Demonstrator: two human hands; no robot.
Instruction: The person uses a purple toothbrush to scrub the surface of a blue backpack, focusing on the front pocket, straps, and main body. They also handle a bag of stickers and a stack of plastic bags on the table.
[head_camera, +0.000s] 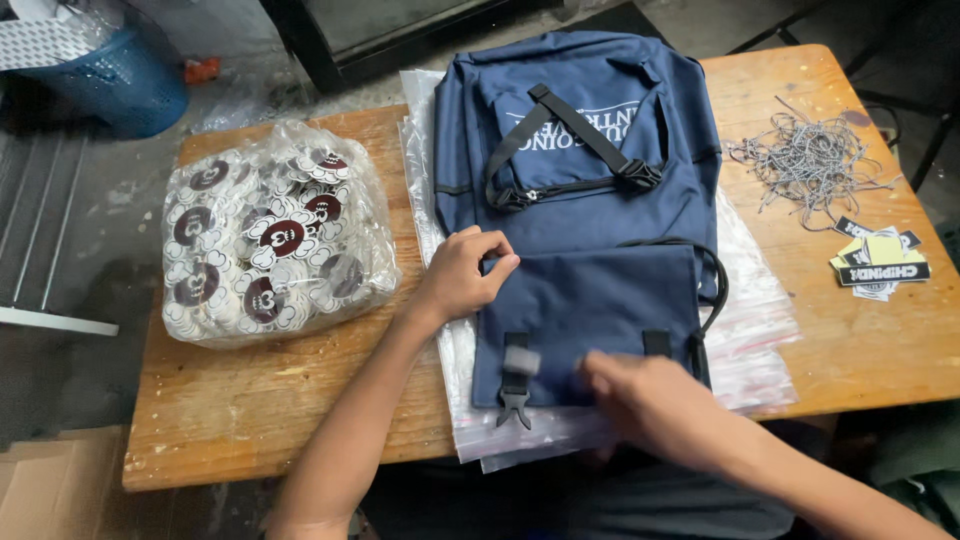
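Note:
A navy blue backpack (580, 190) lies flat on a stack of clear plastic bags (760, 320) on a wooden table (300, 400). My left hand (462, 272) pinches the left edge of the backpack's lower flap, fingers curled on the fabric. My right hand (645, 400) rests on the flap's bottom edge near the black buckle straps (515, 385); it is blurred, and whether it grips anything is unclear.
A clear bag full of round white and maroon flower-shaped tags (270, 235) sits on the table's left. At the right lie a pile of grey strings (810, 160) and several small black, white and yellow labels (882, 262). A blue basket (110, 75) stands on the floor.

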